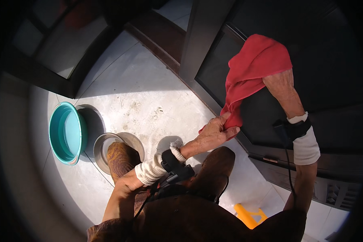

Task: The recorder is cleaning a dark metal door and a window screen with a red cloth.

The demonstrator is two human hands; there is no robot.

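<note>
A red cloth (254,60) stretches between my two hands in front of a dark framed door panel (266,121). My left hand (213,133) grips its bunched lower end between thumb and fingers, above the tiled floor beside the door's edge. The other end is draped over my right hand (279,81), which is up against the dark panel; the cloth hides its fingers, so their pose does not show. Both wrists wear pale knit cuffs with black straps and cables.
At the left, a teal plastic basin (68,133) stands on the tiled floor (139,112), with a metal basin (104,151) near my knee. Behind them is another dark-framed door (45,72). A yellow plastic object (249,216) lies low at the right.
</note>
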